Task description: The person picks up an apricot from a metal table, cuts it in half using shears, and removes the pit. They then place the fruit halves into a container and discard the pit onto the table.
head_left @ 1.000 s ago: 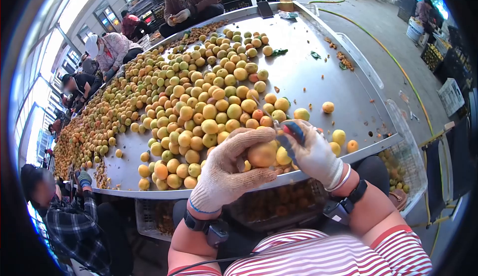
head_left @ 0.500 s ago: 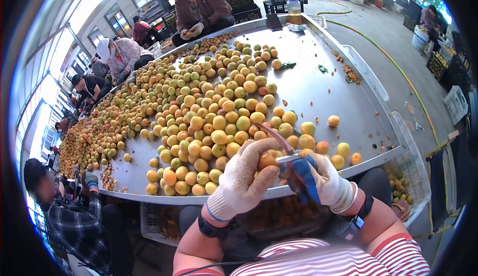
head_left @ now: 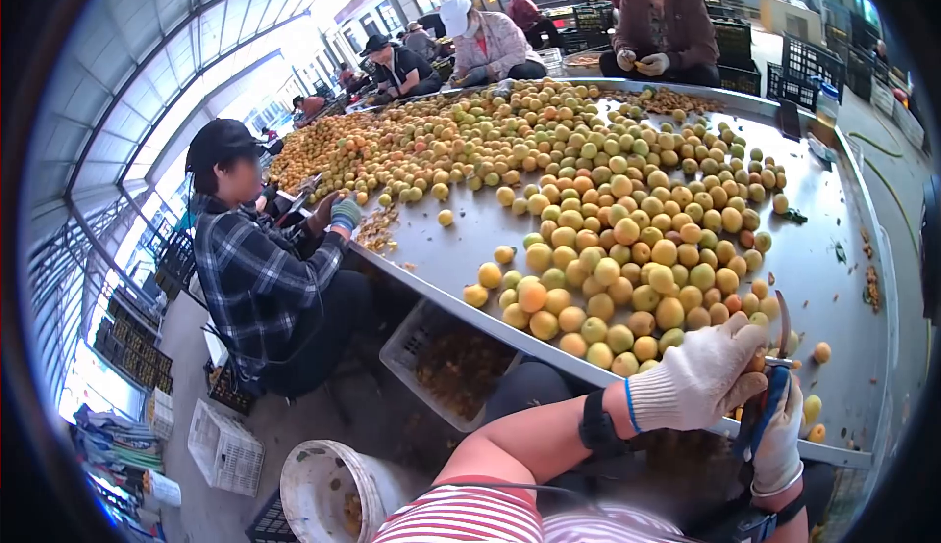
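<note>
My left hand, in a knitted white glove, has its fingers closed around an apricot, mostly hidden behind them. Close beside it, my gloved right hand grips a knife by its blue handle. The knife's curved blade points upward, past the left fingertips. Both hands are over the near edge of a metal table. A large heap of yellow-orange and greenish apricots spreads from my hands toward the far left.
At the left, a co-worker in a plaid shirt sits by the table edge; other people work along the far side. Below stand a crate of scraps, a white bucket and a white crate. A jar stands at the far right corner.
The view has swung left, so the table and my hands appear farther right, and more of the co-worker and floor shows. Both hands keep their hold on the apricot and knife.
</note>
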Available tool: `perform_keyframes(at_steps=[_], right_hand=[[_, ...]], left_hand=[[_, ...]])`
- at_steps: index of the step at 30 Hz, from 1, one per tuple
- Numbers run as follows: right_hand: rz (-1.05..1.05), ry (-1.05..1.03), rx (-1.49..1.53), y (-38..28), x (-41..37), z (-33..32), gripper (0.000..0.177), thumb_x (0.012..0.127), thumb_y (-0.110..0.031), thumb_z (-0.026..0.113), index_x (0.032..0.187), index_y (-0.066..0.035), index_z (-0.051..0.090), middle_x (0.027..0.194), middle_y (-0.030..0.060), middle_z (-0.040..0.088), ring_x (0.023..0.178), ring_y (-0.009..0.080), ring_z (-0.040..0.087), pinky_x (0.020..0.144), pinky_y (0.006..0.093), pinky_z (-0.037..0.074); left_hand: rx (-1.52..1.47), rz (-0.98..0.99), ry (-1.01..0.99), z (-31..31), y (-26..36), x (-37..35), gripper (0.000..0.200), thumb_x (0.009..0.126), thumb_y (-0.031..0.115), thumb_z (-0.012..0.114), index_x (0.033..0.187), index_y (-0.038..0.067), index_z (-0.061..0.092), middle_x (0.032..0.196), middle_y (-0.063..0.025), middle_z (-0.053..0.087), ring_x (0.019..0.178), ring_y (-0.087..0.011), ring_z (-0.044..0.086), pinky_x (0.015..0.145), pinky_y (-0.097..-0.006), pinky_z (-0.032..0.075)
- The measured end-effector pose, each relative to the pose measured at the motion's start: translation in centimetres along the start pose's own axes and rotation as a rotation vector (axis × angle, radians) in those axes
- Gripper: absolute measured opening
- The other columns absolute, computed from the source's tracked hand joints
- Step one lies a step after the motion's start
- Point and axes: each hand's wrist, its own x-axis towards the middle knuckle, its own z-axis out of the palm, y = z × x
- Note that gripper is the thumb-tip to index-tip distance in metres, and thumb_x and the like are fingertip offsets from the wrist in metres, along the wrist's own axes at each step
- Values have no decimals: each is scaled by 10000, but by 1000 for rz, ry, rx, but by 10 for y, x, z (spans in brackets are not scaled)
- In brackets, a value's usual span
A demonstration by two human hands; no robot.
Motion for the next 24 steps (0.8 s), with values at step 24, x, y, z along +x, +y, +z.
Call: perform_keyframes(at_steps=[24], right_hand=[[642,304,384,-25,18,10,398,1036,-491,486,834,-154,555,547,-48,435,380,82,364,322,243,270]], left_hand=[[-143,-215,-85,14,-16,6,322,948,229,642,1161,24,518,1083,-239,597,954,-455,607,777,-493,497]])
